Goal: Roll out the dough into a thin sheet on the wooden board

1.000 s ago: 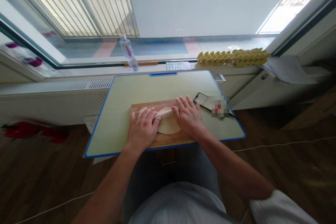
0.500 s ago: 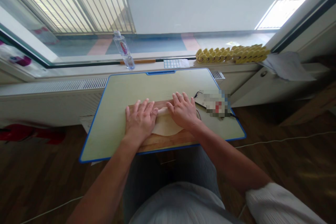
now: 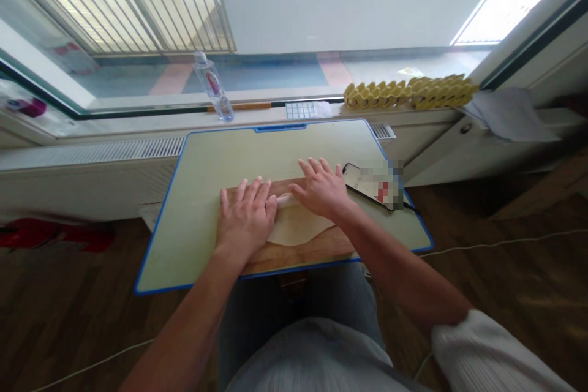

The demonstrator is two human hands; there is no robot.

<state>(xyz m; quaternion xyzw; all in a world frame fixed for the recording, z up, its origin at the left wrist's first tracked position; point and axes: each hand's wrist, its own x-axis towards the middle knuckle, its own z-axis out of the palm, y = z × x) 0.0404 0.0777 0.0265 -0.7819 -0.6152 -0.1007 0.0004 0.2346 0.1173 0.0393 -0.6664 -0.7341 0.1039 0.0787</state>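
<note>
A thin pale sheet of what looks like dough [image 3: 298,226] lies on a wooden board [image 3: 294,252]. Its far edge forms a rounded ridge that runs beneath both hands. Whether a rod is inside that ridge is hidden. My left hand [image 3: 248,214] rests flat on the left part of the sheet and board, fingers stretched forward and apart. Over the right part lies my right hand [image 3: 321,190], also open, with its fingertips past the board's far edge and its thumb toward the left hand. Neither hand is wrapped around anything.
The board sits on a pale blue-edged folding table [image 3: 179,226]. A phone [image 3: 367,184], partly blurred, lies on its right. Along the sill stand a plastic bottle [image 3: 215,89], a wooden stick [image 3: 250,106] and stacked yellow egg cartons [image 3: 408,93], below a large window.
My right hand has shifted a little and its fingers have lifted and spread. The sheet's near edge reaches slightly closer to me. My left hand stays almost in place.
</note>
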